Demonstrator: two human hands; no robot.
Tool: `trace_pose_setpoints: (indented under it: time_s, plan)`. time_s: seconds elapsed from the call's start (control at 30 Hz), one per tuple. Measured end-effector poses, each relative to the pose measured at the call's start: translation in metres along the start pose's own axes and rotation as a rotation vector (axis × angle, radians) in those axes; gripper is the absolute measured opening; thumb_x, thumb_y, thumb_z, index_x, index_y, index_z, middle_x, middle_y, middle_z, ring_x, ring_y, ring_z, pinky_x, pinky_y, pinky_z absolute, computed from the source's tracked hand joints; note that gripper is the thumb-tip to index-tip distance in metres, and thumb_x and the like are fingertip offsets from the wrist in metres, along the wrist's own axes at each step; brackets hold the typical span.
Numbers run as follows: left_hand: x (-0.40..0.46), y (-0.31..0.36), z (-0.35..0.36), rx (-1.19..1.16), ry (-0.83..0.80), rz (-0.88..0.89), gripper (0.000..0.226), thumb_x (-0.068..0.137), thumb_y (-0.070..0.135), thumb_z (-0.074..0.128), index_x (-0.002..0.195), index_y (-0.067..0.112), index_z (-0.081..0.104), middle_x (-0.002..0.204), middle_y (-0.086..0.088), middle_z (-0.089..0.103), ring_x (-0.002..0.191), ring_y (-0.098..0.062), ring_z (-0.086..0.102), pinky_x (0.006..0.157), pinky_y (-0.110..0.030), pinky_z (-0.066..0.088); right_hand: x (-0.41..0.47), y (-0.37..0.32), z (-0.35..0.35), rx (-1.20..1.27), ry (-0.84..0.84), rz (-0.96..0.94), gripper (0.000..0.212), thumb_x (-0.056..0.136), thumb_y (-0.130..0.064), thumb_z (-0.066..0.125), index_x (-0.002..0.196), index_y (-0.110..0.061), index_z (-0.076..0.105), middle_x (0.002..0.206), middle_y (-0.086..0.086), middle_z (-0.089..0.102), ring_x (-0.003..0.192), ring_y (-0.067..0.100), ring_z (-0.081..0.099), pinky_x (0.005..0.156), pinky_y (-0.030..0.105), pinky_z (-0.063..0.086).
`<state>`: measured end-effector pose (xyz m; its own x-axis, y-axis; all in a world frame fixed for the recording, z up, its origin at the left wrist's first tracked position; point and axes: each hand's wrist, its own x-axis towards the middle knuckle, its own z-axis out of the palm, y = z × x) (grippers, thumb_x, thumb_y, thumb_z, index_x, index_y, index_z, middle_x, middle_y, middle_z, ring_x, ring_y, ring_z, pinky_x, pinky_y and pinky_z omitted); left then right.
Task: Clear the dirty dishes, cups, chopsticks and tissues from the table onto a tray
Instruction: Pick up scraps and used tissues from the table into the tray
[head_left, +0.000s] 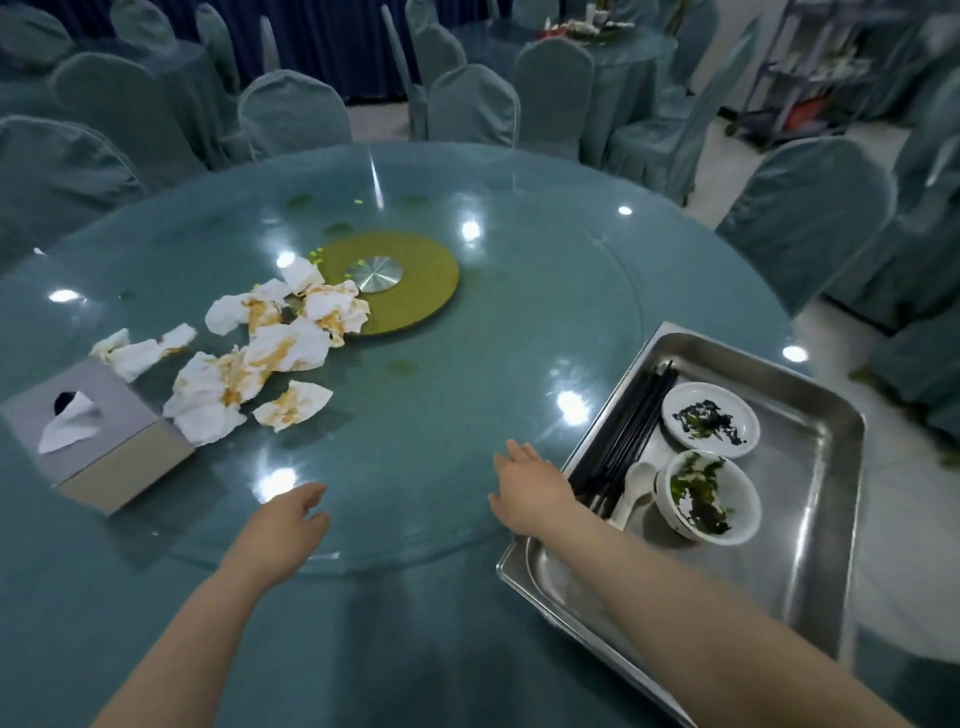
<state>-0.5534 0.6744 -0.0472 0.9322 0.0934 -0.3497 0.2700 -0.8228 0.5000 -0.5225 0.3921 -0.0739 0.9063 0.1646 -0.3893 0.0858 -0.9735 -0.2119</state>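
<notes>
Steel tray (821, 545) at 4 o'clock holds bowl (709, 499), dish (710, 420), chopsticks (631, 431), spoon (638, 480); stained tissues (260, 358) at 10 o'clock remain; left hand (288, 525) and right hand (527, 491) both spread, empty.

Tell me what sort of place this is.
Most likely a banquet hall or large restaurant dining room: a big round table with a glass turntable, rows of cloth-covered chairs, and another laid table behind.

Orange-stained crumpled tissues (260, 353) strewn on table, steel tray (810, 519) holding black chopsticks (628, 431), dirty dishes (709, 421)
</notes>
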Motion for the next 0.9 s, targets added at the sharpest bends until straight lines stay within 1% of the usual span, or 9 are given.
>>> trace_pose_setpoints:
  time_s: [0.13,0.27,0.5,0.6,0.7,0.8,0.83,0.9]
  plan:
    - [-0.001,-0.004,0.006,-0.041,-0.012,0.016,0.047,0.094,0.017,0.051,0.14,0.013,0.044,0.141,-0.006,0.049,0.129,-0.021,0.047,0.106,-0.031,0.035,0.01,-0.017,-0.001,-0.011,0.001,-0.026,0.056,0.098,-0.029,0.043,0.146,-0.005,0.026,0.161,0.01,0.005,0.147,0.025,0.007,0.118,0.043,0.016]
    - [0.004,-0.014,0.002,-0.063,-0.003,-0.008,0.047,0.093,0.016,0.051,0.14,0.013,0.044,0.14,-0.006,0.05,0.129,-0.019,0.048,0.105,-0.03,0.035,0.018,-0.028,0.003,-0.008,-0.009,-0.041,0.056,0.098,-0.03,0.044,0.145,-0.004,0.029,0.16,0.01,0.007,0.147,0.026,0.008,0.118,0.043,0.017]
    - [0.02,-0.025,-0.012,-0.029,0.072,-0.02,0.046,0.092,0.019,0.054,0.138,0.015,0.048,0.138,-0.003,0.053,0.124,-0.02,0.052,0.102,-0.032,0.037,0.039,-0.028,0.004,0.008,-0.017,-0.052,0.055,0.097,-0.031,0.045,0.143,-0.005,0.03,0.157,0.011,0.016,0.146,0.026,0.013,0.116,0.041,0.021]
    - [0.024,-0.019,-0.016,-0.025,0.14,0.016,0.043,0.092,0.016,0.052,0.135,0.015,0.051,0.135,-0.002,0.056,0.123,-0.02,0.052,0.099,-0.03,0.038,0.052,-0.032,0.005,0.03,-0.042,-0.077,0.059,0.097,-0.032,0.046,0.146,-0.007,0.026,0.159,0.011,0.012,0.147,0.026,0.01,0.117,0.041,0.019]
    - [0.029,-0.01,-0.022,-0.025,0.228,0.013,0.043,0.093,0.018,0.048,0.136,0.022,0.049,0.135,0.003,0.055,0.121,-0.019,0.053,0.093,-0.029,0.039,0.071,-0.036,0.004,0.048,-0.055,-0.116,0.064,0.096,-0.034,0.048,0.149,-0.012,0.02,0.16,0.01,0.01,0.147,0.026,0.008,0.117,0.04,0.019]
    - [0.036,-0.008,-0.031,0.008,0.282,-0.034,0.042,0.094,0.026,0.047,0.136,0.026,0.048,0.136,0.004,0.054,0.118,-0.019,0.054,0.084,-0.029,0.039,0.095,-0.041,-0.005,0.111,-0.088,-0.169,0.074,0.094,-0.039,0.052,0.152,-0.025,0.008,0.16,0.007,0.01,0.147,0.026,0.008,0.116,0.042,0.024]
    - [0.037,-0.009,-0.034,0.027,0.284,-0.053,0.041,0.094,0.028,0.047,0.136,0.027,0.048,0.137,0.004,0.054,0.118,-0.019,0.054,0.085,-0.03,0.039,0.103,-0.042,-0.008,0.148,-0.086,-0.176,0.078,0.093,-0.042,0.054,0.152,-0.031,0.004,0.16,0.006,0.011,0.147,0.026,0.011,0.114,0.044,0.028]
    - [0.044,-0.014,-0.04,0.028,0.287,-0.082,0.043,0.094,0.028,0.049,0.136,0.024,0.047,0.137,0.003,0.053,0.119,-0.019,0.053,0.091,-0.032,0.04,0.121,-0.043,-0.016,0.206,-0.05,-0.171,0.084,0.089,-0.047,0.056,0.15,-0.038,0.0,0.16,0.005,0.013,0.145,0.026,0.018,0.109,0.046,0.036]
